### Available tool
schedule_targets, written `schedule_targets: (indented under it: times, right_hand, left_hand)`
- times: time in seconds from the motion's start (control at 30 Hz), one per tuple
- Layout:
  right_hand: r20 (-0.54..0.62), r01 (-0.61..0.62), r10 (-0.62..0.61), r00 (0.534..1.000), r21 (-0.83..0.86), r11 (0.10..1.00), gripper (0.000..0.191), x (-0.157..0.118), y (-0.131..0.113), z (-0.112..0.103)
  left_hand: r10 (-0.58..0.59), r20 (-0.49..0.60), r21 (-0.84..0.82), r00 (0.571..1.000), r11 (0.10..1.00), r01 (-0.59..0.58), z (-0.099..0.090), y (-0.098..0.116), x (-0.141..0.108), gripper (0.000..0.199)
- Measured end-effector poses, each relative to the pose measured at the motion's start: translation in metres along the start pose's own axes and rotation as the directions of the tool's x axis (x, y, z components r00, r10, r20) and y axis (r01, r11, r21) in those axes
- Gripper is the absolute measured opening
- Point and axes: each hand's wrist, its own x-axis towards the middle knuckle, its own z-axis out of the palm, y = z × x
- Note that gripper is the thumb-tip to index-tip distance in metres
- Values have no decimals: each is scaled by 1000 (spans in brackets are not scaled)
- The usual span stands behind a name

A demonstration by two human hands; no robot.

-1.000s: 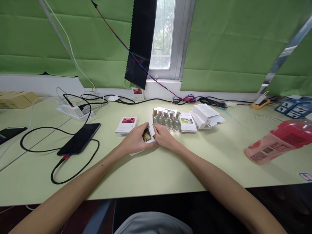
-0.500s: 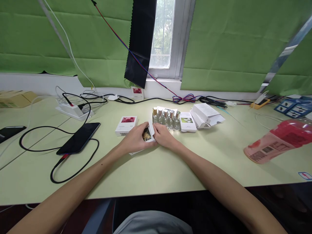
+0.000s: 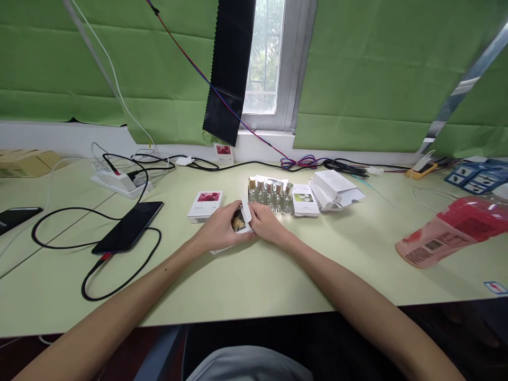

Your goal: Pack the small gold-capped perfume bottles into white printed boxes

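Note:
My left hand [image 3: 220, 227] is wrapped round a small white box [image 3: 238, 221] with a picture of yellow flowers on a dark ground. The fingers of my right hand [image 3: 266, 221] are closed at the box's raised end flap; the fingertips are partly hidden. Under my left hand the edge of another white piece [image 3: 220, 250] peeks out. Just behind my hands stand several small glass bottles [image 3: 270, 197] with metallic caps. A white box with a red flower picture [image 3: 205, 206] lies left of them, and one with a green-and-white picture [image 3: 305, 201] lies right.
Opened white cartons [image 3: 335, 190] lie at the back right. A pink bottle [image 3: 448, 230] lies toward the right edge. On the left are a phone [image 3: 129, 227] with a looped black cable and a power strip [image 3: 115, 180]. Wires [image 3: 299, 163] run along the wall.
The view has shifted very slightly. Both hands keep the same hold on the box and its flap.

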Motion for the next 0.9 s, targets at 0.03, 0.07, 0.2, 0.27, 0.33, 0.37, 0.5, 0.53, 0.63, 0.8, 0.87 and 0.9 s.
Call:
schedule_targets:
  times: [0.03,0.07,0.2,0.27,0.33,0.37,0.5,0.53,0.63,0.8,0.87,0.9]
  right_hand:
    - [-1,1,-1,1000,1,1000,29,0,0,0]
    - [-2,3,-3,1000,4,1000,29,0,-1,0]
    - [-24,33,-32,999,30,999,31,-1,-3,0]
    - [-44,58,-56,997,46,997,32,-2,-3,0]
    - [-66,83,-79,995,67,994,32,-2,-5,-1]
    - [-78,96,-89,993,81,992,32,-2,-6,-1]
    - [-137,153,-132,982,156,976,32,-4,-14,-4]
    - [-156,172,-145,977,172,970,33,-5,-16,-5]
    - [-208,252,-215,954,172,952,33,-8,-24,-8]
    - [-292,309,-269,918,101,946,24,-12,-29,-7]
    - [-300,336,-301,905,71,939,23,-13,-28,-5]
    - [-295,350,-320,900,53,935,23,-14,-27,-5]
  left_hand:
    - [3,0,-2,1000,1000,-3,0,0,0,48]
    - [5,-2,-4,1000,1000,-5,0,0,0,48]
    - [6,-28,-23,1000,1000,-6,0,-1,0,50]
    - [-2,-54,-36,999,999,0,0,-1,-1,50]
    - [-10,-88,-52,996,999,5,1,-1,-1,50]
    - [-8,-106,-65,994,998,1,2,-1,-2,50]
    - [39,-191,-134,981,989,-65,4,-1,-4,55]
    - [50,-214,-143,976,986,-81,4,-2,-4,58]
    - [61,-273,-157,960,982,-107,6,-4,-5,64]
    - [43,-346,-230,937,964,-129,14,-6,-7,73]
    - [40,-379,-272,925,950,-152,19,-7,-8,76]
    - [38,-392,-294,919,942,-164,21,-7,-8,77]
